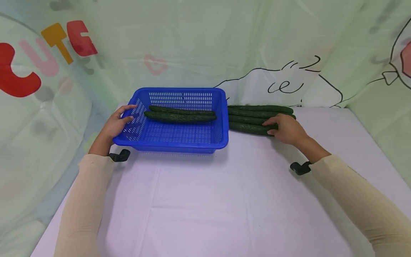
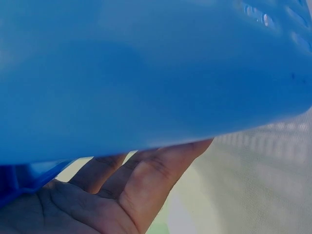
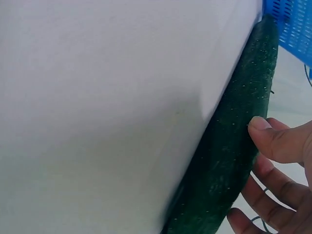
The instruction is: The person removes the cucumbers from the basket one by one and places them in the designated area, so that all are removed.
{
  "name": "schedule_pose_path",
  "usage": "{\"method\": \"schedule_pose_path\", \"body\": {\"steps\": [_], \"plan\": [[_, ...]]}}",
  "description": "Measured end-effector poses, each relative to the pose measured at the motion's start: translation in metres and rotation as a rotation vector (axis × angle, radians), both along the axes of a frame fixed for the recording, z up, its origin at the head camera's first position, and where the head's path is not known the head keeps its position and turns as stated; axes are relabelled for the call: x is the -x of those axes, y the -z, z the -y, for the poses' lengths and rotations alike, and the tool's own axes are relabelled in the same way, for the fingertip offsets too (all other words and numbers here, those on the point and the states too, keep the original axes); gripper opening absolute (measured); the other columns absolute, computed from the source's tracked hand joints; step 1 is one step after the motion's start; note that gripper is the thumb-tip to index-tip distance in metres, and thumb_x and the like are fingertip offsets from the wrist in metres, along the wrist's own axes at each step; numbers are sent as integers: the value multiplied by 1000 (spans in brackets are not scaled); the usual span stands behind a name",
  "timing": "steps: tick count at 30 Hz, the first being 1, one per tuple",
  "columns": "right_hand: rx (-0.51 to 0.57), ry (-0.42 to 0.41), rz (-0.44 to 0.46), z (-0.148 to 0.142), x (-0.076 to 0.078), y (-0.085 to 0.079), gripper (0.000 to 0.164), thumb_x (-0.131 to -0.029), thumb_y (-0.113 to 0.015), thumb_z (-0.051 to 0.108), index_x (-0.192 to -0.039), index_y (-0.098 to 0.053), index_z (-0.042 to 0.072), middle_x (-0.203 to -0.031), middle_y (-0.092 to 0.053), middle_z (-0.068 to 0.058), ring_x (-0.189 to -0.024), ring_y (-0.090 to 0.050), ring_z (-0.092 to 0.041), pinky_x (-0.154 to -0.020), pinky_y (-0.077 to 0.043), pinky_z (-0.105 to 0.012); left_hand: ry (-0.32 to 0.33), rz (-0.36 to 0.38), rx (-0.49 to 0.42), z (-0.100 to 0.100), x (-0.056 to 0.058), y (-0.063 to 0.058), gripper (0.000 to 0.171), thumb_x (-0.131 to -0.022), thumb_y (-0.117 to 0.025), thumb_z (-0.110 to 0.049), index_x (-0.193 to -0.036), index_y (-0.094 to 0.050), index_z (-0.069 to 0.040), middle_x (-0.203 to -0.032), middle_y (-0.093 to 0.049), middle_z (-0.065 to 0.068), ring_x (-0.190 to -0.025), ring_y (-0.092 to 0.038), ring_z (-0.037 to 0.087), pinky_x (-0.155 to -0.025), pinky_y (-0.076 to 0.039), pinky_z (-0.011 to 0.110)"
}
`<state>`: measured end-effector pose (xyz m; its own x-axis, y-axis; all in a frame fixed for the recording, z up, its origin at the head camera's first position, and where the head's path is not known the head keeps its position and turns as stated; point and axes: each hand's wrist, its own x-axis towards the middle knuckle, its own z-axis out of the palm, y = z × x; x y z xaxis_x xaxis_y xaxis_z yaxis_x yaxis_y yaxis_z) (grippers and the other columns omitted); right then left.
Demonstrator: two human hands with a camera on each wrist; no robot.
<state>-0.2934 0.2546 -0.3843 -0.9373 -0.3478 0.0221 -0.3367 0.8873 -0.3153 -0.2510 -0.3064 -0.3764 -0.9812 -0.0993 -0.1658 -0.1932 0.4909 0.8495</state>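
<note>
The left hand (image 1: 117, 123) gripped the basket (image 1: 173, 145) at left; the right hand (image 1: 288, 129) pinched the nearest cucumber (image 1: 248, 128) on the right.

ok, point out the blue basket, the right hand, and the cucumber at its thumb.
Blue basket (image 1: 173, 145), head view, front rim.
Right hand (image 1: 287, 129), head view, back of hand.
Cucumber (image 3: 228, 132), right wrist view, mid-body skin.
</note>
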Motion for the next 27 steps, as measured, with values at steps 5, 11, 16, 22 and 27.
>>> {"method": "schedule_pose_path", "body": {"steps": [5, 11, 16, 22, 27], "plan": [[16, -13, -16, 3, -2, -4, 30, -89, -68, 5, -119, -70, 6, -118, -64, -22, -112, -57, -38, -88, -49, -53, -4, -1, 6, 0, 0, 0, 48, -104, -43, -19, -151, -36, -29, -166, -13, 11, -141, -33, 50, -104, -39, 66], [87, -52, -113, 17, -9, -18, 25, -91, -67, 9, -116, -72, 6, -110, -67, -19, -96, -62, -34, -78, -50, -49, -2, -3, -1, 0, -1, -1, 48, -104, -43, -19, -151, -36, -28, -166, -13, 12, -141, -33, 50, -104, -39, 66], [163, -150, -235, 57, -14, -41, 20, -90, -69, 10, -109, -74, 5, -102, -71, -16, -96, -65, -32, -79, -52, -48, -1, -2, 1, 1, -1, -1, 48, -104, -42, -19, -151, -36, -28, -166, -13, 12, -141, -34, 50, -104, -39, 66], [154, -294, -207, 119, -18, -62, 22, -89, -72, 13, -109, -74, 6, -104, -73, -11, -99, -65, -27, -88, -51, -44, 0, -4, 1, 1, -1, -1, 49, -104, -43, -20, -152, -35, -29, -166, -13, 12, -140, -35, 50, -104, -40, 66], [63, -351, -87, 162, -16, -67, 27, -90, -71, 19, -115, -73, 9, -113, -72, -10, -107, -63, -27, -91, -52, -44, 3, 3, -10, 0, 0, 0, 49, -104, -43, -21, -152, -35, -29, -166, -13, 11, -140, -35, 50, -104, -40, 66]]}}
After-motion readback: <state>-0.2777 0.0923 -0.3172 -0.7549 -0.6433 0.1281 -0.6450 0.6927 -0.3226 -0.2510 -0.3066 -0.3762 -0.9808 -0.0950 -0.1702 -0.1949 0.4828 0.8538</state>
